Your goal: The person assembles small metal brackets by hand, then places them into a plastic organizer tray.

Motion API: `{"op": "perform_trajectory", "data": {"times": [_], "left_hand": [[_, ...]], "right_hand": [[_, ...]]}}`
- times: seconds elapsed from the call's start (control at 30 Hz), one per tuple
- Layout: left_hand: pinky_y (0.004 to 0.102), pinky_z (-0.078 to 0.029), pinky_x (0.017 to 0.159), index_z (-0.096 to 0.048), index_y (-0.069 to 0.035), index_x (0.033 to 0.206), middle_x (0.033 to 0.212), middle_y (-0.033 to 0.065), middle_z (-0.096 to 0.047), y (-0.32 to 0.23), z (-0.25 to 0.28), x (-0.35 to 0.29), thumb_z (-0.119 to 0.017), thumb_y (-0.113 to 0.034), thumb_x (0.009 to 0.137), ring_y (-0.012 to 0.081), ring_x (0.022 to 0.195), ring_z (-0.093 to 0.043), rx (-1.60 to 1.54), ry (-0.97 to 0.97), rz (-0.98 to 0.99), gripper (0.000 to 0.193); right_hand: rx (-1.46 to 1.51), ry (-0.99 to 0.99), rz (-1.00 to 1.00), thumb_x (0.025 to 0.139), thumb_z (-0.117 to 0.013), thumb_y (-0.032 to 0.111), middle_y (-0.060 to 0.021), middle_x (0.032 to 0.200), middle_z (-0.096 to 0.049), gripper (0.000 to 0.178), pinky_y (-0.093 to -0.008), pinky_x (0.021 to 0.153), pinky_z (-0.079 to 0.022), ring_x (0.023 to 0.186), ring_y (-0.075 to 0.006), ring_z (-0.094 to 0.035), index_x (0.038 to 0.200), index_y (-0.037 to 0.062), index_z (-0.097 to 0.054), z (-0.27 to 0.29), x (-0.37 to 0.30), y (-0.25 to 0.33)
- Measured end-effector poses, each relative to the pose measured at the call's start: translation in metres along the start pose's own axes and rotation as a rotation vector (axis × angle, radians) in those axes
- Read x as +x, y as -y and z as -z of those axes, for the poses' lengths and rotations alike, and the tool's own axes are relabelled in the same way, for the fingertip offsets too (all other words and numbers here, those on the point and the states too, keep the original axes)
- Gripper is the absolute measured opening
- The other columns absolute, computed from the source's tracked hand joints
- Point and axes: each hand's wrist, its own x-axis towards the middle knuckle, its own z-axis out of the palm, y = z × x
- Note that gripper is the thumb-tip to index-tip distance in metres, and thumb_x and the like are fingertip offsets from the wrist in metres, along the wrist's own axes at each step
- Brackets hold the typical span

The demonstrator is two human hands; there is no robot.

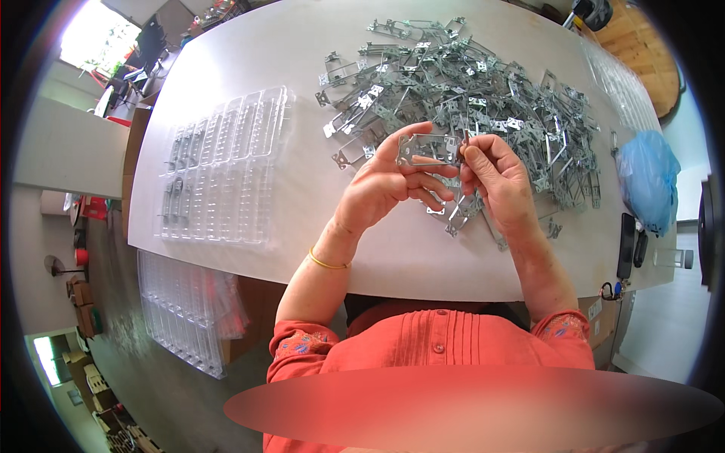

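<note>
Both my hands are raised over the near part of the white table (pixel 302 264). Between them is a flat metal bracket (pixel 427 151) with thin side bars and punched end plates. My left hand (pixel 375 189) holds its left end, the index finger along the upper edge and the other fingers curled below. At the other end, my right hand (pixel 498 175) pinches the bracket between thumb and fingers; the fingertips partly hide that end. Just beyond my hands lies a large loose pile of similar metal brackets (pixel 453 90).
On the left of the table lies a clear plastic tray (pixel 249 181), with several brackets in its left slots. More clear trays (pixel 181 309) are stacked below the table edge. At the right are a blue plastic bag (pixel 648 181), a black phone-like object (pixel 626 245) and clear plastic sheets (pixel 619 83).
</note>
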Motion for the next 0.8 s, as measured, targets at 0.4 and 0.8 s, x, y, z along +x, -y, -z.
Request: {"op": "perform_trajectory", "data": {"times": [0.4, 0.8], "left_hand": [[0.0305, -0.051, 0.083, -0.049, 0.002, 0.136, 0.106, 0.0111, -0.065, 0.006, 0.018, -0.003, -0.061, -0.034, 0.099, 0.0179, 0.088, -0.064, 0.476, -0.169, -0.238, 0.052], [0.0246, -0.046, 0.065, -0.057, -0.003, 0.12, 0.088, 0.0037, -0.064, 0.006, 0.009, -0.006, -0.054, -0.042, 0.103, 0.0105, 0.075, -0.058, 0.284, -0.13, -0.026, 0.043]], "right_hand": [[-0.161, 0.062, -0.169, 0.101, -0.061, 0.022, -0.001, 0.08, -0.063, 0.016, -0.0223, 0.06, -0.047, 0.068, -0.0058, -0.058, 0.105, 0.006, -0.062, -0.008, -0.011, 0.006], [-0.297, 0.129, 0.263, 0.094, -0.065, 0.001, 0.0014, 0.086, -0.062, 0.008, -0.0206, 0.063, -0.048, 0.075, -0.003, -0.058, 0.1, 0.0049, -0.062, -0.028, -0.004, 0.022]]}}
